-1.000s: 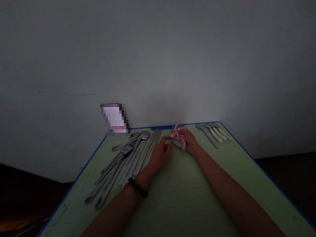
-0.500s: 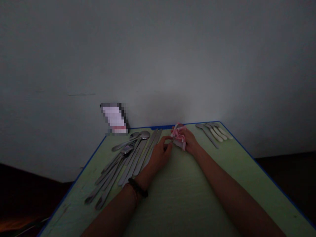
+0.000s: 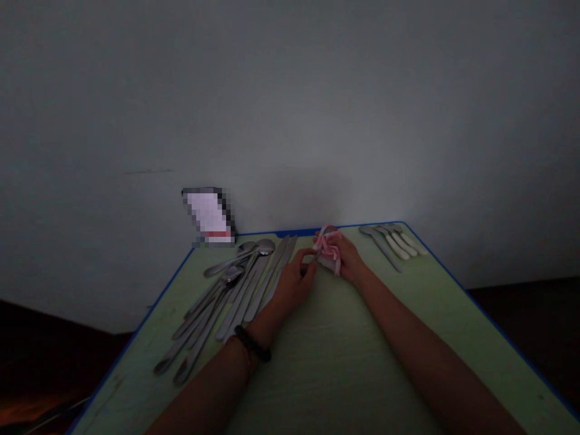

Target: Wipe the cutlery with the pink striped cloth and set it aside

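Observation:
My right hand (image 3: 347,257) is closed round a bunched pink and white cloth (image 3: 327,244) near the far edge of the green table (image 3: 335,356). My left hand (image 3: 294,284) sits just left of it, fingers pinched on the end of a thin metal piece that runs into the cloth; the piece is too small and dark to name. A dark bracelet (image 3: 252,344) circles my left wrist. Both forearms rest low over the table.
A pile of steel spoons and knives (image 3: 226,296) lies left of my left hand. Several utensils with pale handles (image 3: 393,243) lie at the far right corner. A blurred-out card (image 3: 208,216) stands at the far left corner against the grey wall. Blue trim edges the table.

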`<action>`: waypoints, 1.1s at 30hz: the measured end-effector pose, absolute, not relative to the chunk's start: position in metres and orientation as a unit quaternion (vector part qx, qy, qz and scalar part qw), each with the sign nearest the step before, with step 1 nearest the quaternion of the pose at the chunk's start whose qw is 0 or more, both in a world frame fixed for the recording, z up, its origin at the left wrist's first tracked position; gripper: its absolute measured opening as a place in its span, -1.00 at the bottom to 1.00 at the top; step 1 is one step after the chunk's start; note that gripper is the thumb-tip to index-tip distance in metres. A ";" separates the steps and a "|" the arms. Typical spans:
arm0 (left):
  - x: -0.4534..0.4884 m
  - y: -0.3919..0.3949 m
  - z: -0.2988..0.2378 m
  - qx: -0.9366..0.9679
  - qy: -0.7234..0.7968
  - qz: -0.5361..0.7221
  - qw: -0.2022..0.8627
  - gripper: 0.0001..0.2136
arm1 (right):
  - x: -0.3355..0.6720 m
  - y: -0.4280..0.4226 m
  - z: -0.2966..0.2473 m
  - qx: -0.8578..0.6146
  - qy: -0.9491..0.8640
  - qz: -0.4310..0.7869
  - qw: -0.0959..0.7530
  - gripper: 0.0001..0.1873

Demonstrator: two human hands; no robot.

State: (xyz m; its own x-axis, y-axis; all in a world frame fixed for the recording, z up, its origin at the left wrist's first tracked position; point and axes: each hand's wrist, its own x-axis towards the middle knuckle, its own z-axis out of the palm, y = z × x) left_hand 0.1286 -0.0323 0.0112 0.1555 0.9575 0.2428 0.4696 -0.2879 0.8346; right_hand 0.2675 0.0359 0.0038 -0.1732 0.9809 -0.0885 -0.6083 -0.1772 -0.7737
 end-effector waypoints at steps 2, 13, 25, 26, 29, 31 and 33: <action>0.129 -0.032 0.011 0.694 0.513 0.401 0.307 -0.74 | 0.267 0.036 0.004 -0.310 -0.300 0.705 0.564 -0.76; 0.128 -0.035 0.013 0.695 0.527 0.389 0.296 -0.75 | 0.266 0.032 0.007 -0.311 -0.298 0.704 0.564 -0.79; 0.128 -0.035 0.012 0.686 0.530 0.391 0.308 -0.73 | 0.267 0.030 0.006 -0.301 -0.298 0.706 0.568 -0.75; 0.128 -0.035 0.012 0.686 0.530 0.391 0.309 -0.73 | 0.267 0.031 0.006 -0.303 -0.298 0.705 0.568 -0.76; 0.128 -0.034 0.011 0.686 0.530 0.391 0.310 -0.73 | 0.266 0.031 0.006 -0.306 -0.296 0.702 0.571 -0.77; 0.127 -0.033 0.011 0.688 0.528 0.392 0.307 -0.74 | 0.267 0.032 0.006 -0.305 -0.295 0.701 0.573 -0.77; 0.127 -0.033 0.011 0.690 0.524 0.393 0.307 -0.74 | 0.267 0.032 0.006 -0.308 -0.296 0.703 0.568 -0.79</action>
